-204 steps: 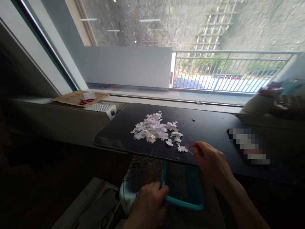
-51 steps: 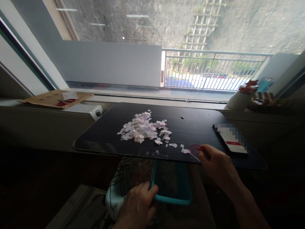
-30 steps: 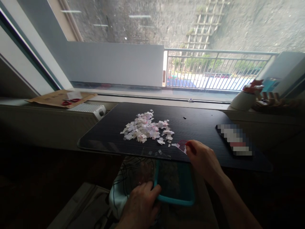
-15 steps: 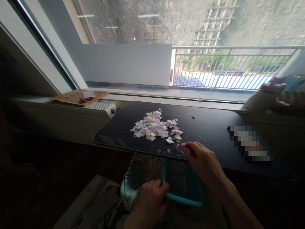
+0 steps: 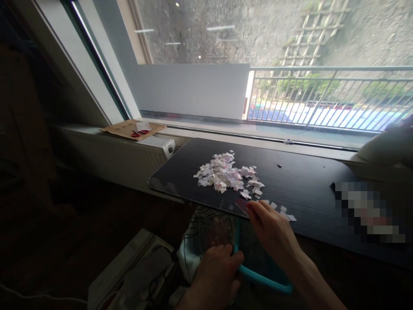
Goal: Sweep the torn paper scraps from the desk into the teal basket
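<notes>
My right hand [image 5: 269,221] is closed at the table's front edge, pinching a thin see-through pinkish plastic piece [image 5: 241,206] by one end. Just beyond it lies a heap of small white paper scraps [image 5: 219,172] on the dark tabletop [image 5: 303,181]. Several loose scraps [image 5: 283,209] lie beside that hand, to its right. Below the edge, my left hand [image 5: 217,267] is closed on the rim of a teal bin [image 5: 264,279]. A crumpled clear plastic thing [image 5: 219,232] shows behind my left knuckles; its kind is unclear. The bin's inside is dark.
A blurred-out flat object [image 5: 368,213] lies on the table's right side. Red-handled scissors [image 5: 140,133] rest on a brown envelope [image 5: 119,129] at the sill, beside a radiator [image 5: 158,146]. Checked cloth [image 5: 190,241] hangs below the table, near a pale box [image 5: 119,267].
The view has turned left, shifting the scene rightward. My right hand has moved left along the table edge with the plastic piece, and loose scraps now show beside it. My left hand keeps its hold.
</notes>
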Available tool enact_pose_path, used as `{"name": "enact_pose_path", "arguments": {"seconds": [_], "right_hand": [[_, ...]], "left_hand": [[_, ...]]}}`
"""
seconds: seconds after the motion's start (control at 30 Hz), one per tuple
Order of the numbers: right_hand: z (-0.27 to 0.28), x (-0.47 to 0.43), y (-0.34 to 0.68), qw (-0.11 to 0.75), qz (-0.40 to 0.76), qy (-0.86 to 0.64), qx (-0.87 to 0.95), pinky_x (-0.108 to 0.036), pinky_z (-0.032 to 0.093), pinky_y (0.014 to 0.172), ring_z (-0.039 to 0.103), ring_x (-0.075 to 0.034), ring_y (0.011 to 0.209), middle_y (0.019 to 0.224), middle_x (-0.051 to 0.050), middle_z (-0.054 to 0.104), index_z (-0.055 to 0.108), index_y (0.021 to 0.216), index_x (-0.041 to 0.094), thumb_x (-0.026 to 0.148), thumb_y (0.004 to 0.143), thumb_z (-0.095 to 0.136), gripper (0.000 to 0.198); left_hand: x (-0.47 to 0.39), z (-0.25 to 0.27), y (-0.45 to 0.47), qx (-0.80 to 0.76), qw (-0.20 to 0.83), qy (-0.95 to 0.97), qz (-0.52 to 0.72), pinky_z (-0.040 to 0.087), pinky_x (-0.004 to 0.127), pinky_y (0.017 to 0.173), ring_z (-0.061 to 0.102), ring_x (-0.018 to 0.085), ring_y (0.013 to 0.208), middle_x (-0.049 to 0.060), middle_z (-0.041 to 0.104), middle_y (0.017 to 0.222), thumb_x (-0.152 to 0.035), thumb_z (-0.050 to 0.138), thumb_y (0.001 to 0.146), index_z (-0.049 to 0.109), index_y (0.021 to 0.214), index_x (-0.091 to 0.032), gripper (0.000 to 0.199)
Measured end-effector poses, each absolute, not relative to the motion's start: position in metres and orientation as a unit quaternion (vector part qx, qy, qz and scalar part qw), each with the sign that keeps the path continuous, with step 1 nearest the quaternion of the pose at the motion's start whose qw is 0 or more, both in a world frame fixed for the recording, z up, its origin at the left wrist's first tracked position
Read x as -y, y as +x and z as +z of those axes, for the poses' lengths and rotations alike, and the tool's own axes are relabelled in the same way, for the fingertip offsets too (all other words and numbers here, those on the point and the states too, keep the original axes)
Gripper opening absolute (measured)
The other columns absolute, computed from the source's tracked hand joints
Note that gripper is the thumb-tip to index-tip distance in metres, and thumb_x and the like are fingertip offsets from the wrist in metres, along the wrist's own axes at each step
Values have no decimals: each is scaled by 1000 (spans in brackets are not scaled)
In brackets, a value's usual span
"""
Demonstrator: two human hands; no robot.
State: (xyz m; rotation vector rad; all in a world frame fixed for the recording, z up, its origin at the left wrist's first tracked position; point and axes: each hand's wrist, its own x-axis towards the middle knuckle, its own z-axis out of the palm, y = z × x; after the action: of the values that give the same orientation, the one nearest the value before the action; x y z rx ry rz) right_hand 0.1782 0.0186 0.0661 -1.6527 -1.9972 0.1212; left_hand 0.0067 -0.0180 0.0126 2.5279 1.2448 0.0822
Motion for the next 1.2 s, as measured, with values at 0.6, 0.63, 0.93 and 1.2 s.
{"name": "enact_pose_path", "arguments": {"seconds": [0.6, 0.63, 0.93, 1.2], "right_hand": [[61, 15, 237, 295, 83, -637, 708, -23, 44, 63, 60, -12, 70, 90, -2, 62, 60, 98, 23, 32, 93, 39, 24], [62, 14, 238, 292, 78, -638, 708, -23, 44, 63, 60, -12, 70, 89, -2, 62, 60, 98, 23, 32, 92, 39, 24], [59, 30, 278, 269, -54, -732, 624, -25, 42, 58, 62, -14, 65, 91, -1, 65, 60, 98, 24, 38, 90, 42, 24], [64, 24, 270, 296, -6, -713, 636, -25, 42, 62, 60, -13, 69, 90, -1, 63, 60, 99, 24, 35, 92, 40, 24]], "left_hand": [[17, 4, 7, -450, 147, 880, 35, 36, 31, 66, 52, 20, 79, -1, 55, 86, -17, 55, 75, 53, 88, -27, 17], [17, 4, 7, -450, 147, 880, 32, 36, 31, 66, 52, 20, 79, -1, 55, 86, -16, 54, 75, 53, 88, -27, 16], [15, -1, 2, -445, 160, 880, 53, 34, 31, 67, 51, 20, 80, -1, 54, 86, -12, 52, 74, 53, 88, -27, 21], [14, -1, 3, -440, 163, 882, 52, 33, 31, 67, 51, 20, 81, -1, 54, 86, -12, 54, 72, 53, 88, -27, 22]]}}
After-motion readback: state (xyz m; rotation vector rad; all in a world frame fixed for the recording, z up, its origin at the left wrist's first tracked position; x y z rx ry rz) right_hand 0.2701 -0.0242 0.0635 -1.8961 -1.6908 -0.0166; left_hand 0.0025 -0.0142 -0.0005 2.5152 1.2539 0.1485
